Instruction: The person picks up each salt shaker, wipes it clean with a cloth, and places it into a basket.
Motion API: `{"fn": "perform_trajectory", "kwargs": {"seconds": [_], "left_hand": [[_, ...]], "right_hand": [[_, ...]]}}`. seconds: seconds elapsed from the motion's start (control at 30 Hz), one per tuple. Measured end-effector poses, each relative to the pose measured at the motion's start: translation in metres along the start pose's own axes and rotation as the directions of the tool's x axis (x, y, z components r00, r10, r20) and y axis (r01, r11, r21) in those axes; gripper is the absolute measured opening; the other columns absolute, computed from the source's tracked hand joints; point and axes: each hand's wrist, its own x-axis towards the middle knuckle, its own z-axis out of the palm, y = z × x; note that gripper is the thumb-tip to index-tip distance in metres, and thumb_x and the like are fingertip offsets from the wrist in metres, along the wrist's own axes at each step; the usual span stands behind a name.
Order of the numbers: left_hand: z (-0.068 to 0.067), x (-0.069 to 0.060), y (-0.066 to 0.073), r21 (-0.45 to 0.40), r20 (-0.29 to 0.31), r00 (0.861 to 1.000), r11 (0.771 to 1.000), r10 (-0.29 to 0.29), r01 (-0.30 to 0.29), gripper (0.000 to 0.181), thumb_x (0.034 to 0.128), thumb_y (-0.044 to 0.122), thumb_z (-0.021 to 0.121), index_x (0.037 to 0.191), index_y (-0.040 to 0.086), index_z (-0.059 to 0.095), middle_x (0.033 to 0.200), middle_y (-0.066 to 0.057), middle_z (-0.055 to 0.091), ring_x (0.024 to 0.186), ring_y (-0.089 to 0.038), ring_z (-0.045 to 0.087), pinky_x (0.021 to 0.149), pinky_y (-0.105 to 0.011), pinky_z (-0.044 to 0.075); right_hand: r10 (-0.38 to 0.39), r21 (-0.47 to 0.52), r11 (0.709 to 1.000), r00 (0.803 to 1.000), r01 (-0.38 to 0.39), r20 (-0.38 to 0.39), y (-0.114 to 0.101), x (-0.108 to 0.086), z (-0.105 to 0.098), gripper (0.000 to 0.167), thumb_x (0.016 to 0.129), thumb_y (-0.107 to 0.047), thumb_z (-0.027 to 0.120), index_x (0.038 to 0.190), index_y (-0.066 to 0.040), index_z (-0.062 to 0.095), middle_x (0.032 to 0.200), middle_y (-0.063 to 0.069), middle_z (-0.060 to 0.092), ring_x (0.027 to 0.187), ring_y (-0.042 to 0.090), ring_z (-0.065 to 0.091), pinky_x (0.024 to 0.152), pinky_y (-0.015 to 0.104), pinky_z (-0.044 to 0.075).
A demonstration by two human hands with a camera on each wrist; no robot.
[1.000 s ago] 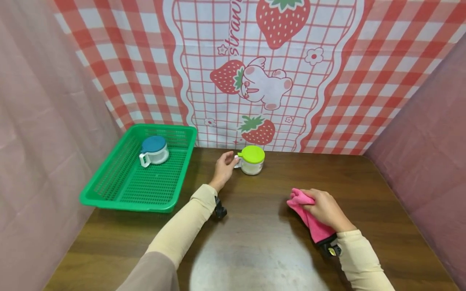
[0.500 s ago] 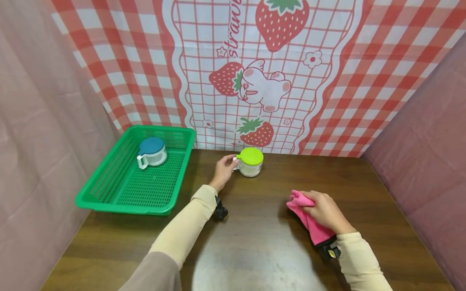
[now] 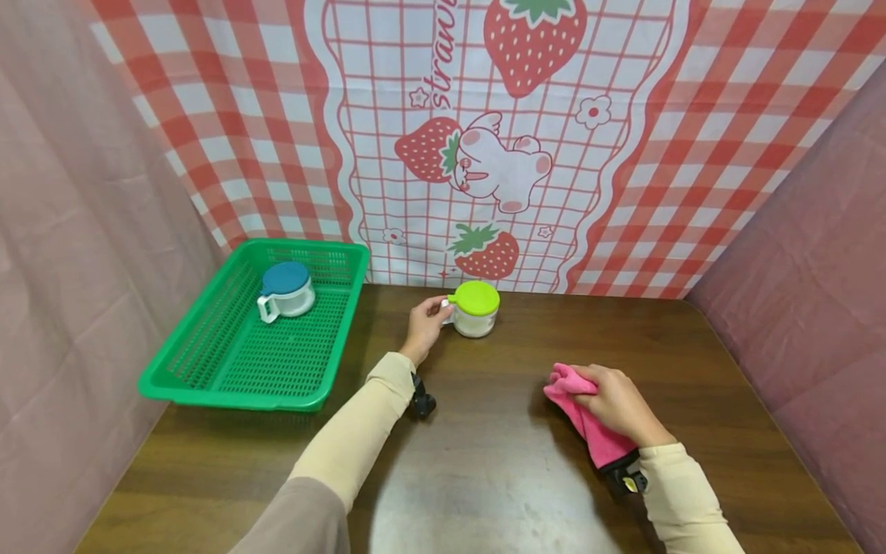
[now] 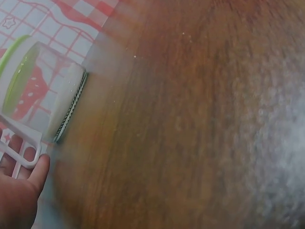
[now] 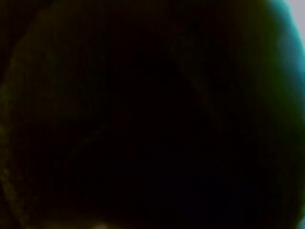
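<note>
A clear jar with a lime-green lid (image 3: 476, 308) stands on the table near the patterned cloth. The left hand (image 3: 425, 327) pinches its white handle between thumb and fingers; in the left wrist view the thumb of that hand (image 4: 21, 191) lies against the handle of the jar (image 4: 45, 93). Over the right part of the table, the right hand (image 3: 616, 400) grips a pink cloth (image 3: 580, 412), which hangs down toward the wrist. Dark blur fills the right wrist view, so nothing there can be told.
At the left of the table (image 3: 484, 415) sits a green plastic basket (image 3: 335, 346). Inside it, toward the back, is a clear jar with a blue lid (image 3: 287, 288), its white handle facing the front left. A red-and-white checked cloth (image 3: 664, 192) hangs behind; pink curtains flank both sides.
The left fingers, beside the handle a second ago, have closed on it. The right hand keeps its grip on the pink cloth. The whole head view has shifted slightly.
</note>
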Motion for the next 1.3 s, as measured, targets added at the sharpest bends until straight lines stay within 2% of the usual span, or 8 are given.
{"fn": "perform_trajectory", "kwargs": {"seconds": [0.17, 0.33, 0.57, 0.77, 0.9, 1.1, 1.3], "left_hand": [[0.0005, 0.0013, -0.0011, -0.033, 0.003, 1.0, 0.999, -0.023, 0.023, 0.032, 0.0903, 0.004, 0.066, 0.121, -0.006, 0.063, 0.116, -0.025, 0.065, 0.087, -0.007, 0.058, 0.083, -0.028, 0.057], [0.0006, 0.0019, -0.0005, -0.013, 0.0, 1.0, 1.0, -0.024, 0.024, 0.032, 0.0907, 0.006, 0.066, 0.12, -0.005, 0.064, 0.114, -0.023, 0.067, 0.085, -0.006, 0.057, 0.078, -0.023, 0.055], [0.0006, 0.0029, -0.0013, -0.011, -0.007, 1.0, 1.0, -0.026, 0.026, 0.031, 0.0906, 0.006, 0.066, 0.119, -0.006, 0.064, 0.114, -0.022, 0.067, 0.086, -0.006, 0.057, 0.079, -0.023, 0.054], [0.0005, 0.0011, 0.0005, 0.053, -0.029, 1.0, 0.999, -0.007, 0.009, 0.029, 0.0902, 0.007, 0.067, 0.115, -0.007, 0.066, 0.111, -0.023, 0.068, 0.086, -0.008, 0.057, 0.074, -0.017, 0.049], [0.0009, -0.0003, 0.0018, 0.068, -0.045, 0.999, 0.998, -0.011, 0.014, 0.028, 0.0899, 0.008, 0.068, 0.114, -0.007, 0.067, 0.11, -0.023, 0.069, 0.085, -0.009, 0.057, 0.072, -0.016, 0.047], [0.0023, -0.0011, 0.0039, 0.019, -0.063, 0.997, 0.999, -0.045, 0.046, 0.027, 0.0897, 0.007, 0.068, 0.114, -0.006, 0.068, 0.11, -0.022, 0.069, 0.083, -0.009, 0.059, 0.071, -0.019, 0.052], [0.0032, -0.004, 0.0066, -0.057, -0.045, 0.995, 0.994, -0.092, 0.089, 0.029, 0.0908, 0.006, 0.067, 0.116, -0.007, 0.066, 0.116, -0.023, 0.067, 0.088, -0.012, 0.062, 0.077, -0.031, 0.059]], "right_hand": [[-0.009, 0.001, 1.0, 1.0, 0.009, -0.006, 0.0009, -0.0008, 0.0017, 0.034, 0.077, -0.008, 0.078, 0.11, -0.006, 0.072, 0.095, 0.011, 0.073, 0.084, 0.027, 0.067, 0.07, 0.041, 0.05], [-0.002, 0.003, 1.0, 1.0, 0.002, -0.005, -0.0002, -0.0008, 0.0011, 0.034, 0.077, -0.008, 0.079, 0.11, -0.007, 0.073, 0.097, 0.01, 0.073, 0.086, 0.027, 0.068, 0.072, 0.042, 0.051], [0.012, 0.023, 1.0, 1.0, -0.012, 0.014, -0.0018, -0.0011, -0.0014, 0.034, 0.077, -0.007, 0.079, 0.111, -0.009, 0.073, 0.097, 0.01, 0.074, 0.088, 0.029, 0.069, 0.074, 0.045, 0.052], [0.012, 0.026, 1.0, 1.0, -0.013, 0.017, -0.0029, -0.0025, -0.0019, 0.035, 0.078, -0.006, 0.078, 0.112, -0.009, 0.072, 0.099, 0.012, 0.074, 0.091, 0.031, 0.069, 0.077, 0.048, 0.052], [0.009, 0.023, 1.0, 1.0, -0.009, 0.012, -0.0021, -0.0028, -0.0016, 0.035, 0.078, -0.006, 0.078, 0.112, -0.008, 0.072, 0.099, 0.012, 0.074, 0.091, 0.032, 0.069, 0.078, 0.049, 0.053], [0.008, 0.025, 1.0, 1.0, -0.009, 0.013, -0.0024, -0.0029, -0.0026, 0.033, 0.078, -0.008, 0.079, 0.11, -0.009, 0.073, 0.096, 0.009, 0.074, 0.087, 0.029, 0.069, 0.074, 0.045, 0.051], [0.017, 0.023, 1.0, 1.0, -0.017, 0.016, -0.0034, -0.0034, -0.0037, 0.033, 0.077, -0.009, 0.08, 0.109, -0.008, 0.073, 0.094, 0.008, 0.073, 0.084, 0.025, 0.067, 0.07, 0.041, 0.05]]}}
